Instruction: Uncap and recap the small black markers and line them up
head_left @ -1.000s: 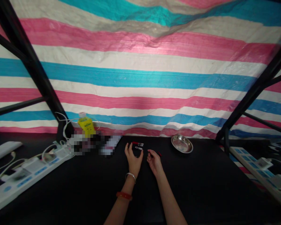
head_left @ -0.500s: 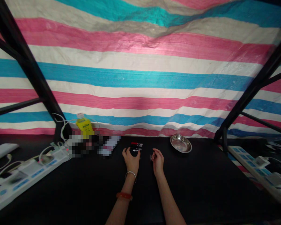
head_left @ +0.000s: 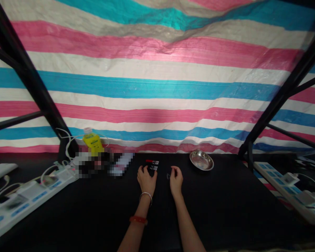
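My left hand (head_left: 146, 179) rests on the black table (head_left: 220, 206) with its fingers curled over a small dark object that I cannot make out. Just beyond its fingertips lie small black tools with red and white markings (head_left: 152, 162). My right hand (head_left: 176, 179) is a short way to the right, fingers pinched around a tiny dark part (head_left: 169, 175). A silver bangle and an orange bangle sit on my left wrist.
A steel bowl (head_left: 201, 160) stands at the back right of the hands. A yellow bottle (head_left: 91, 142), cables and a white power strip (head_left: 23, 199) occupy the left side. Another power strip (head_left: 291, 192) lies at the right. Black frame posts and a striped tarp stand behind.
My left hand went from open fingers to curled over the dark object by the tools. My right hand drew in and pinched a tiny part. The view has shifted slightly.
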Demonstrator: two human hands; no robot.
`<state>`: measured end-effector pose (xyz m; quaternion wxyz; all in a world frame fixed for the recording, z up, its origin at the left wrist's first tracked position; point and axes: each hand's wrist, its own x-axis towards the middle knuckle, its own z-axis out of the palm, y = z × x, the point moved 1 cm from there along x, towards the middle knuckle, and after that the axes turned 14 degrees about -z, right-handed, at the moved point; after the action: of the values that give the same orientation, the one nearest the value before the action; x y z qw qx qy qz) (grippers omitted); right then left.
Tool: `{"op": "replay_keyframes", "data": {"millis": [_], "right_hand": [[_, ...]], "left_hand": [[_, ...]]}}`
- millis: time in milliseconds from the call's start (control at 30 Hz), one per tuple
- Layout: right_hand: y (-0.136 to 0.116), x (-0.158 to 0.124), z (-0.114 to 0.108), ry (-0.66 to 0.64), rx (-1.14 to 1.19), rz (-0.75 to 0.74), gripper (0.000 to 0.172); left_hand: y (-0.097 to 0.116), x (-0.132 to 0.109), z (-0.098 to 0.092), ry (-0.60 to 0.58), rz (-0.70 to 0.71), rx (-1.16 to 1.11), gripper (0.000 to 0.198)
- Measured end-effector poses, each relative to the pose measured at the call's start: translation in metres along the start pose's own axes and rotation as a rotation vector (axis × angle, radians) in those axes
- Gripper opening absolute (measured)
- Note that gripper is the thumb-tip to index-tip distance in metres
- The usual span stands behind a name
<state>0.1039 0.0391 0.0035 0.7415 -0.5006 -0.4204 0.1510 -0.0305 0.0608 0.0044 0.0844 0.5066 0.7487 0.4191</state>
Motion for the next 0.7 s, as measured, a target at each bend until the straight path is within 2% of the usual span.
{"op": "replay_keyframes", "data": {"millis": [100, 200, 400, 533, 700], "right_hand": [[0.001, 0.000, -0.001, -0.070, -0.044, -0.031, 0.009], [0.004, 0.001, 0.000, -0.083, -0.027, -0.017, 0.009], [0.013, 0.002, 0.002, -0.095, 0.018, 0.043, 0.016], [0.017, 0.002, 0.002, -0.087, 0.046, 0.064, 0.023], [0.020, 0.006, -0.001, -0.041, 0.066, 0.065, 0.027]], "left_hand": [[0.001, -0.001, 0.000, 0.000, 0.073, 0.011, 0.032], [0.004, -0.004, 0.001, -0.036, 0.225, -0.030, 0.025], [0.015, -0.015, -0.004, -0.269, 0.580, -0.043, 0.015], [0.019, -0.018, -0.010, -0.357, 0.633, 0.006, 0.015], [0.019, -0.019, -0.011, -0.402, 0.649, 0.038, 0.029]]}}
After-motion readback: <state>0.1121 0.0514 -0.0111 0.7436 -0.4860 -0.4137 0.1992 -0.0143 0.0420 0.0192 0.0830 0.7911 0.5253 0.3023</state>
